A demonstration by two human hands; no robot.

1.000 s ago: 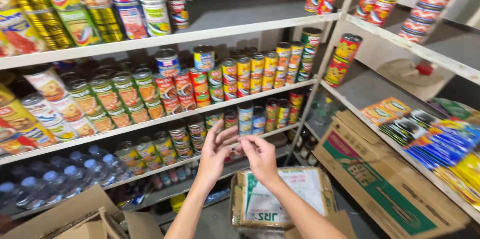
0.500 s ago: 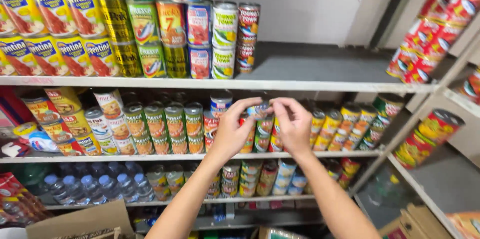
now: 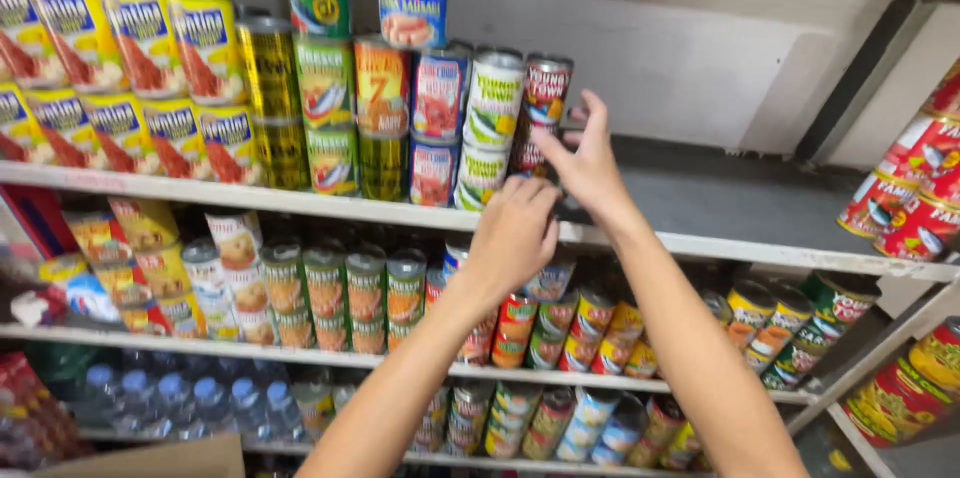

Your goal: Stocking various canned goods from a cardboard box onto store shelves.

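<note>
While my right hand [image 3: 588,160] spreads open touching a red-labelled can [image 3: 545,90], my left hand [image 3: 515,233] curls at seven o'clock, grip unclear; a white can [image 3: 494,98] crowds nine o'clock.

Your right hand [image 3: 588,166] reaches up with fingers spread to a stack of two red-labelled cans [image 3: 541,108] at the right end of the upper shelf's row, touching or nearly touching its side. The stack stands upright, the top can showing a silver rim and lid, just beside the green-and-white cans. Your left hand [image 3: 513,236] is curled in front of the shelf edge just below, and whether it holds anything cannot be told.
</note>
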